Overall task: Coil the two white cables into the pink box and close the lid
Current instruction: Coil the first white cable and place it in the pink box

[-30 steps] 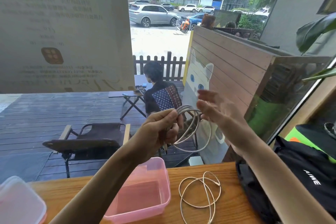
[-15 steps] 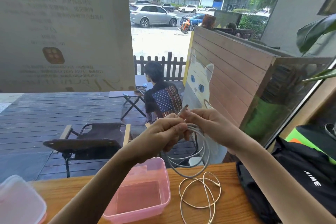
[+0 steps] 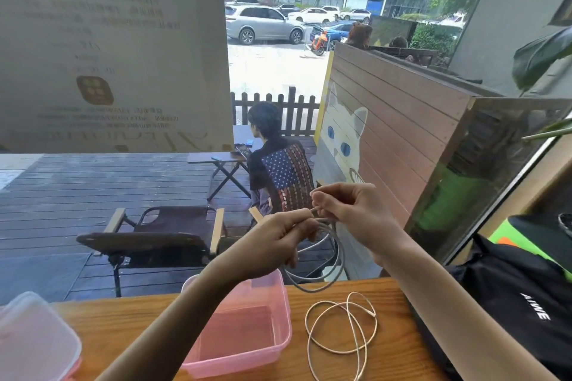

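Both hands hold one coiled white cable [image 3: 335, 260] in the air above the wooden counter. My left hand [image 3: 278, 241] grips the top of the coil, and my right hand [image 3: 356, 213] pinches the cable's end just beside it. The loops hang down toward the counter's far edge. The pink box [image 3: 278, 346] stands open on the counter below my left forearm, with nothing visible inside. A second, thinner white cable [image 3: 342, 331] lies in loose loops on the wood to the right of the box. The box's lid [image 3: 34, 340] lies at the far left.
A black backpack [image 3: 510, 303] fills the counter's right side, close to the loose cable. A window stands right behind the wooden counter [image 3: 130, 325]; beyond it are a deck with a folding chair and a seated person.
My right hand came down and in from its raised position to meet my left hand at the top of the coil. The loops now hang lower, toward the counter.
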